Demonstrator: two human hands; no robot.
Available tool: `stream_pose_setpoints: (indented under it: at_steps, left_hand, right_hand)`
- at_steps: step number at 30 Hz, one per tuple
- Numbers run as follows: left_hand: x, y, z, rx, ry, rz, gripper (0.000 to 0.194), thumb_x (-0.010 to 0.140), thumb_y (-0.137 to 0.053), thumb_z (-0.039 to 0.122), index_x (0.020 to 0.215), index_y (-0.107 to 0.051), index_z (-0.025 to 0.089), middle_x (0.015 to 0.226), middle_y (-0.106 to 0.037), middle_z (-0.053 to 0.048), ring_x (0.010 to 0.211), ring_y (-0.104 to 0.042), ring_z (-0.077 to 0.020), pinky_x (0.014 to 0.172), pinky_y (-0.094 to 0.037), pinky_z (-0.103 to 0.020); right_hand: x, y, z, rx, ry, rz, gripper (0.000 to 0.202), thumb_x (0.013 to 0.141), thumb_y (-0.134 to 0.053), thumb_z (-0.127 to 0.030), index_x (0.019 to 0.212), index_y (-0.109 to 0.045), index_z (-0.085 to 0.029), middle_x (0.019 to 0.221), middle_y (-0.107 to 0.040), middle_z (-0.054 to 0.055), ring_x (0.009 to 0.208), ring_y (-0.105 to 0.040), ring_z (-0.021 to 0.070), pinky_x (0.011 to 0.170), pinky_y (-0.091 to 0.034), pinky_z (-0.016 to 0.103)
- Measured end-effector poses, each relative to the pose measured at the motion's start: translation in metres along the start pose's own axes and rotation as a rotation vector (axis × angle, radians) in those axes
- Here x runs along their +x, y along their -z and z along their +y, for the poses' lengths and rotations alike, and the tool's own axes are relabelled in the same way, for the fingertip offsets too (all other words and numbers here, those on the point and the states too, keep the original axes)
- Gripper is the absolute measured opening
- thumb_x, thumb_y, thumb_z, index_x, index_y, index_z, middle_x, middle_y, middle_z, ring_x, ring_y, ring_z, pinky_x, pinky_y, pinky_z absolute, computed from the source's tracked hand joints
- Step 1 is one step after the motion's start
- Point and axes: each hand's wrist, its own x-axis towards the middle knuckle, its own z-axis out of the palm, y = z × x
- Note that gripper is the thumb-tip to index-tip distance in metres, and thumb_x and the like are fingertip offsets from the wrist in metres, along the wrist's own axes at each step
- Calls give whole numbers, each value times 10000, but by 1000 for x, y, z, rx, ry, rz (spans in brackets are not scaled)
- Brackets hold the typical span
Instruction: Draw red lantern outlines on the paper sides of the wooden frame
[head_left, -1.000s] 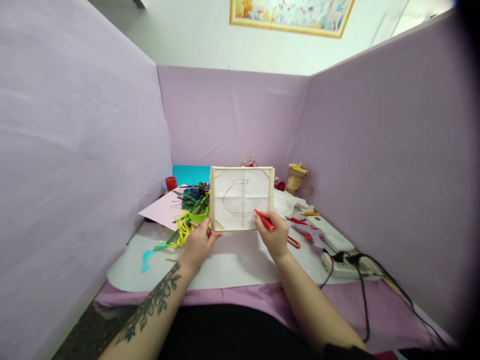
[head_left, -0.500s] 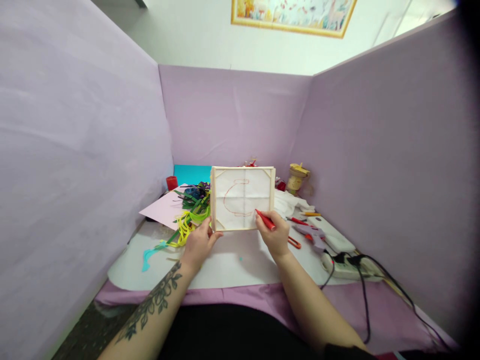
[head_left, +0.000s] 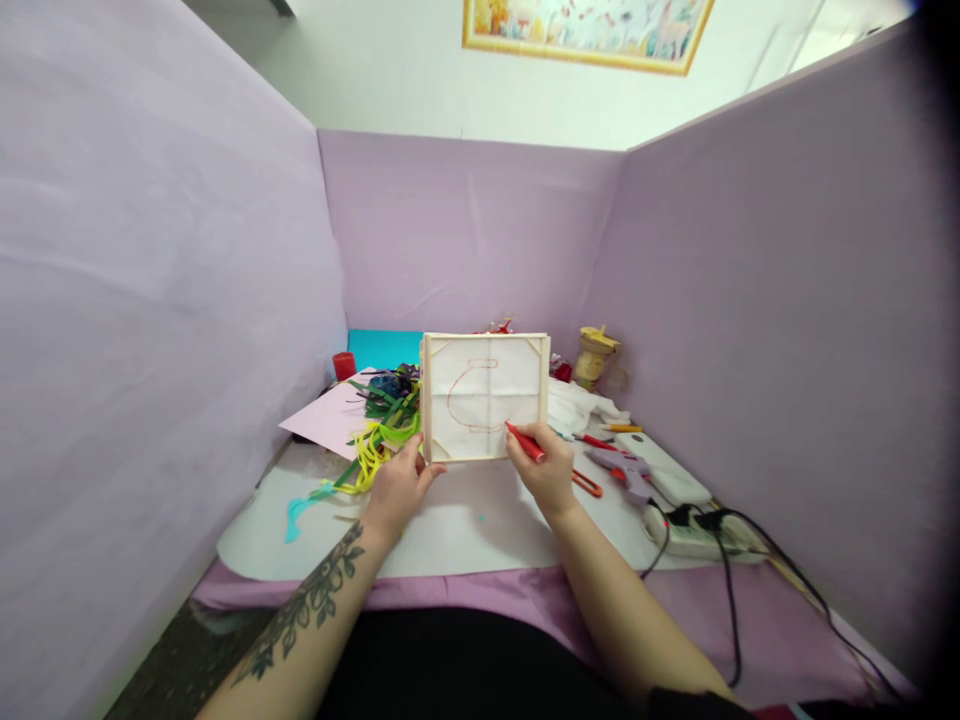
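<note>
My left hand (head_left: 401, 490) grips the lower left corner of a wooden frame (head_left: 545, 380), which stands upright facing me. Across the frame is a white sheet (head_left: 465, 395) with crease lines and a red lantern-like outline, curved on its left half. A red marker (head_left: 526, 442) is pinched in my right hand (head_left: 547, 475), its tip at the sheet's lower right part, near the end of the bottom red line.
Left of the frame lie green and yellow paper strips (head_left: 371, 450) and a light blue strip (head_left: 300, 510). On the right are a glue gun (head_left: 630, 470), an orange cutter (head_left: 587, 483), a power strip (head_left: 697, 535) with black cables and a yellow-lidded cup (head_left: 595, 358).
My right hand has shifted slightly left with the red marker, its tip sliding a little along the sheet. My left hand and the frame have stayed in place.
</note>
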Motion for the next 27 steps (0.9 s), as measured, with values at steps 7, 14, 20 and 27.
stream_pose_setpoints:
  at_steps: [7, 14, 20, 27]
  left_hand:
    - [0, 1, 2, 8, 22, -14, 489, 867, -592, 428, 1249, -508, 134, 765, -679, -23, 741, -671, -208, 664, -487, -290]
    - [0, 0, 1, 1, 23, -22, 487, 872, -577, 445, 1250, -505, 146, 761, -676, -18, 725, -662, -200, 653, -480, -288]
    - [0, 2, 2, 13, 35, -31, 499, 864, -595, 434, 1250, -510, 130, 764, -676, -23, 722, -659, -203, 656, -475, -290]
    - [0, 1, 0, -9, 20, -6, 491, 871, -593, 413, 1257, -502, 123, 756, -670, -17, 725, -661, -203, 668, -484, -295]
  right_hand:
    - [-1, -2, 2, -4, 25, -13, 90, 823, -618, -262, 773, -631, -188, 680, -629, 7, 624, -573, 141, 632, -452, 259]
    - [-2, -3, 0, 0, 17, -20, 86, 825, -612, -261, 774, -628, -193, 681, -632, 9, 622, -575, 143, 626, -450, 262]
    - [-3, -5, 1, -8, 5, -15, 105, 824, -616, -274, 755, -616, -195, 669, -625, 6, 614, -569, 141, 621, -446, 263]
    - [-2, 3, -5, 122, -34, 23, 64, 787, -650, -244, 764, -618, -193, 668, -624, -5, 597, -566, 132, 596, -451, 254]
